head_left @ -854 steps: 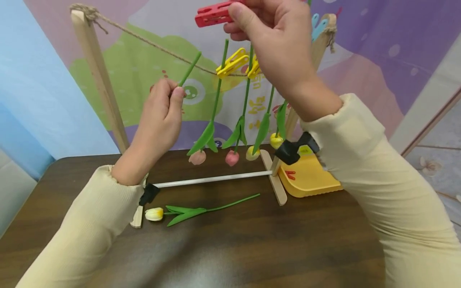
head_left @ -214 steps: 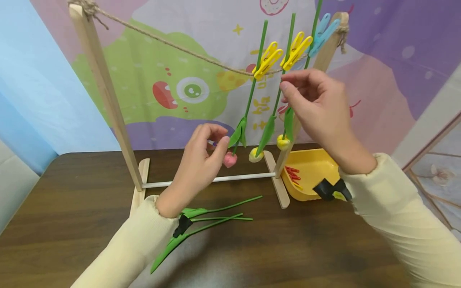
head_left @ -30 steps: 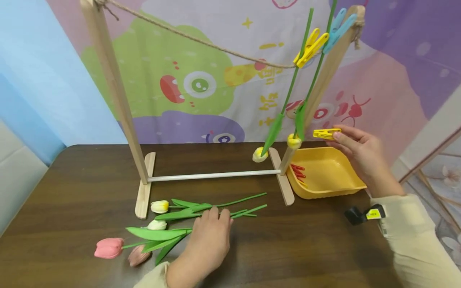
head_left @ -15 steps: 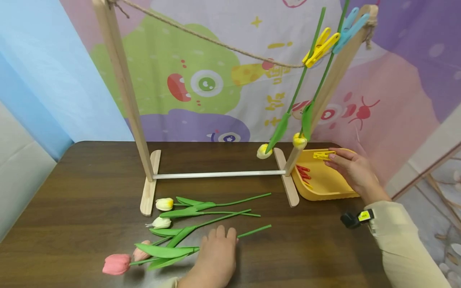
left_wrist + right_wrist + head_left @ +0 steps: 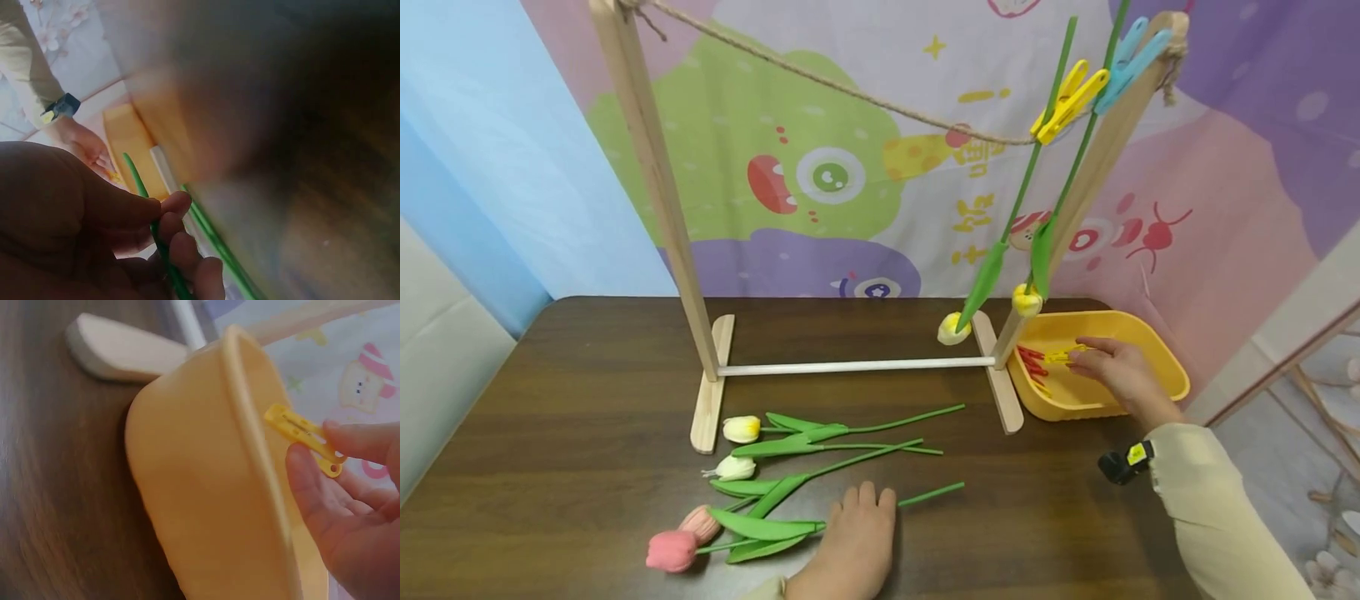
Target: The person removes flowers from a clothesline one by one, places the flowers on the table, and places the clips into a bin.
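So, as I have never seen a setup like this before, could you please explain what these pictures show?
There is no machine: a person works with a bare left hand and right hand. One picture is taken from the head, looking down; the others from each wrist. On the brown table lie three tulips, near a wooden stand and a yellow tray with red clothespins inside. Two hanging tulips are clipped along a rope, heads down. The left hand holds a pink tulip by its stem; the right pinches a yellow clothespin.

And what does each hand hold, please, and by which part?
Left hand: the brighter pink tulip, by its stem. Right hand: a yellow clothespin, by its handles.
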`<state>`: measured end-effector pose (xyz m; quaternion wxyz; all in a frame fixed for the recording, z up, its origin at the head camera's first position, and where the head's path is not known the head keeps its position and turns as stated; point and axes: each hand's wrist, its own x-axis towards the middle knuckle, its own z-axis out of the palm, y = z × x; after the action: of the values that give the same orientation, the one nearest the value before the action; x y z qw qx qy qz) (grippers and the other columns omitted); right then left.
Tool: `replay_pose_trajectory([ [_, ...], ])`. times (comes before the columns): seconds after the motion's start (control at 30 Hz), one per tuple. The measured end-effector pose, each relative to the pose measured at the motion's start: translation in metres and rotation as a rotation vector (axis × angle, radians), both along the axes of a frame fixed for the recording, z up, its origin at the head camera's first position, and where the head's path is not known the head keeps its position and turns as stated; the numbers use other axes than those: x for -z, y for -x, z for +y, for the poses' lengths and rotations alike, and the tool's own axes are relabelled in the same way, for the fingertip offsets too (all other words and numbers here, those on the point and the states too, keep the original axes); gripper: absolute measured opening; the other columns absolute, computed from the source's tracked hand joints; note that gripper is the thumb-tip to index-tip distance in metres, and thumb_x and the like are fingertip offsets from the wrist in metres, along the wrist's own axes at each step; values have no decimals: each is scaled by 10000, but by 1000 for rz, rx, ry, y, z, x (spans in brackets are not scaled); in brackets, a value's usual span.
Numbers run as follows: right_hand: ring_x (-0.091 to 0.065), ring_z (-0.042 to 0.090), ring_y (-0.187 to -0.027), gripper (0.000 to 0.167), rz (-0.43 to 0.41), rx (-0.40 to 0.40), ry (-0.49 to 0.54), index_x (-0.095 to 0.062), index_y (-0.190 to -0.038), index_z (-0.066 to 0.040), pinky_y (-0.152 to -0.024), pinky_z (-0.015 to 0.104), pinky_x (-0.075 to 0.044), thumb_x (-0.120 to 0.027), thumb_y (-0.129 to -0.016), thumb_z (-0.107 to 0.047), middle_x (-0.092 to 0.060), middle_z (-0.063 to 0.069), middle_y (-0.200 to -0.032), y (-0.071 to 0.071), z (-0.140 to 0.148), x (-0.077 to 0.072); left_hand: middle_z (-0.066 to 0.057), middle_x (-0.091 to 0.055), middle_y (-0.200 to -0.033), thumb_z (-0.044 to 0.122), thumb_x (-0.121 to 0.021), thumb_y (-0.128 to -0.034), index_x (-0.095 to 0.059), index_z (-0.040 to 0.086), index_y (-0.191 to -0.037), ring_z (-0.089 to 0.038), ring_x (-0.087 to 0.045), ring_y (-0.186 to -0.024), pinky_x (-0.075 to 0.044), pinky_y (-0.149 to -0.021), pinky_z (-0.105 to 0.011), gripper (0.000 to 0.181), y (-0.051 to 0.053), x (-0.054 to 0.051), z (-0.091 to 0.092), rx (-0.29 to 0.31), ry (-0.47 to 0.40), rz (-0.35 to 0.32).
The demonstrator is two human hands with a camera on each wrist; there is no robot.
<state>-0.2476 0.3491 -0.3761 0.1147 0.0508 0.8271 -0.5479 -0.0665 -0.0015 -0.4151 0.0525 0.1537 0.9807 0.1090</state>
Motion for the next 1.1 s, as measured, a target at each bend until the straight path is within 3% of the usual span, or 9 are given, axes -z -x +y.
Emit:
replay_pose_trajectory([
  [0.07,-674,95,-943,610,-29,-11,-169,-341,-1383,96,-911,322,-491,-541,-949,-282,-609,140,-1138,2,-2,3,-103,-474,-861,45,-608,-814,-503,53,-916,-250,-488,-811,-404,-636,-392,147,0,3,0,5,4,5],
  [0.17,-668,220,-997,570,-55,-36,-324,-425,-1335,77,-927,395,-481,-554,-937,-311,-577,240,-1225,5,-5,7,-97,-467,-841,43,-613,-811,-506,55,-899,-247,-489,-797,-401,-616,-380,140,1,6,0,13,8,23],
  [0.33,-686,241,-886,521,-33,-77,-418,-467,-1266,127,-833,372,-534,-595,-911,-233,-660,230,-1059,8,-9,13,-89,-457,-830,30,-616,-802,-502,55,-899,-247,-493,-786,-411,-596,-364,151,3,10,1,24,6,35],
  [0.53,-652,194,-805,539,-39,-107,-550,-504,-1213,128,-674,269,-516,-637,-878,-273,-644,242,-1031,9,-11,14,-88,-450,-834,27,-609,-823,-494,59,-892,-237,-483,-772,-414,-578,-349,138,5,10,0,48,19,24],
  [0.73,-551,252,-800,510,-63,-185,-725,-578,-1102,110,-668,299,-461,-671,-824,-308,-621,219,-992,13,-10,14,-91,-460,-858,34,-625,-832,-509,65,-910,-241,-491,-812,-428,-634,-368,143,6,6,0,57,42,-1],
  [0.97,-535,264,-801,478,-107,-236,-761,-582,-1051,110,-709,346,-458,-703,-799,-277,-623,198,-951,14,-13,17,-84,-470,-843,20,-656,-772,-508,78,-879,-245,-513,-812,-426,-605,-357,192,5,9,1,55,52,85],
  [1.1,-528,259,-790,474,-115,-241,-768,-586,-1040,109,-703,339,-451,-720,-785,-267,-623,185,-931,14,-15,17,-86,-473,-860,12,-647,-788,-515,78,-922,-249,-514,-827,-433,-617,-365,199,7,10,1,62,44,46],
])
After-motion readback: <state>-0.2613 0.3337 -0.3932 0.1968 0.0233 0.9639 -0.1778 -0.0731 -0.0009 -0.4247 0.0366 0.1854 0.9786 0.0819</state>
